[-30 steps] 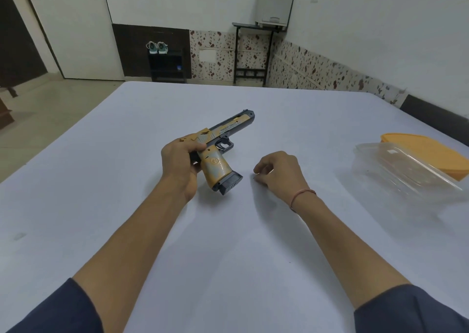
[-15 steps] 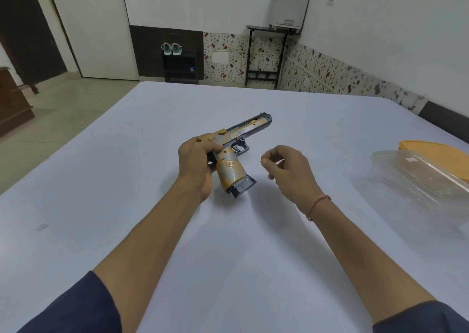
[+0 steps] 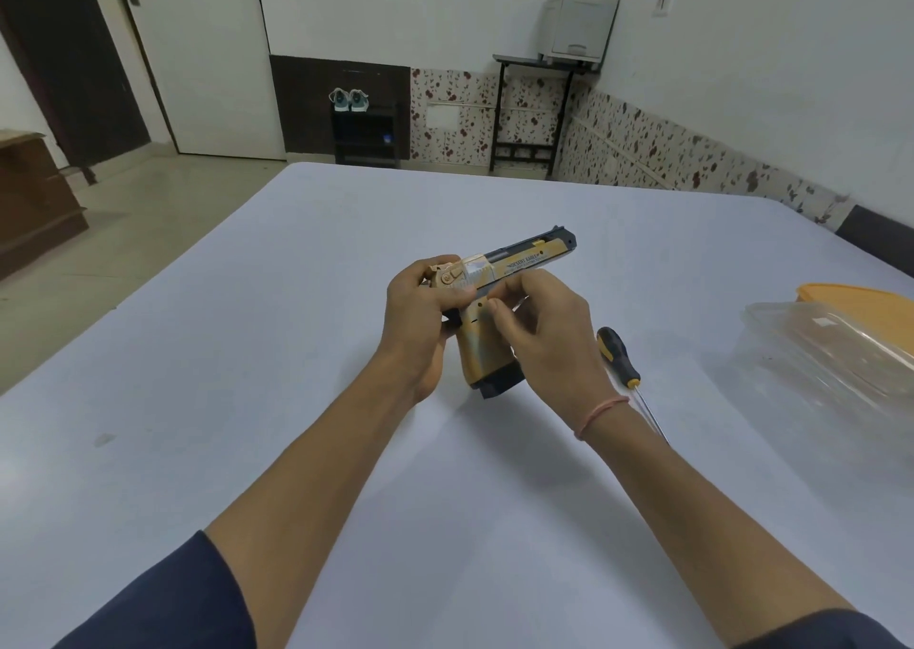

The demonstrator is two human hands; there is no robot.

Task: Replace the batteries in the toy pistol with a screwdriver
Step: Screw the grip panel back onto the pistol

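I hold the gold and dark toy pistol (image 3: 524,259) just above the white table (image 3: 277,361), muzzle pointing away to the right and grip downward. My left hand (image 3: 420,314) grips its rear end around the hammer. The curled fingers of my right hand (image 3: 549,334) pinch at the frame above the grip, near the trigger. Anything between those fingertips is too small to see. A screwdriver (image 3: 616,354) with a black and yellow handle lies on the table just right of my right wrist, shaft toward me.
A clear plastic container (image 3: 831,357) stands at the table's right edge with an orange lid (image 3: 850,295) behind it. Beyond the table are a door, a shoe rack and a small black stand against the wall.
My right hand rose from the table and moved left onto the pistol's frame. The left hand lifted and turned the pistol slightly. The screwdriver has come into sight where the right hand was.
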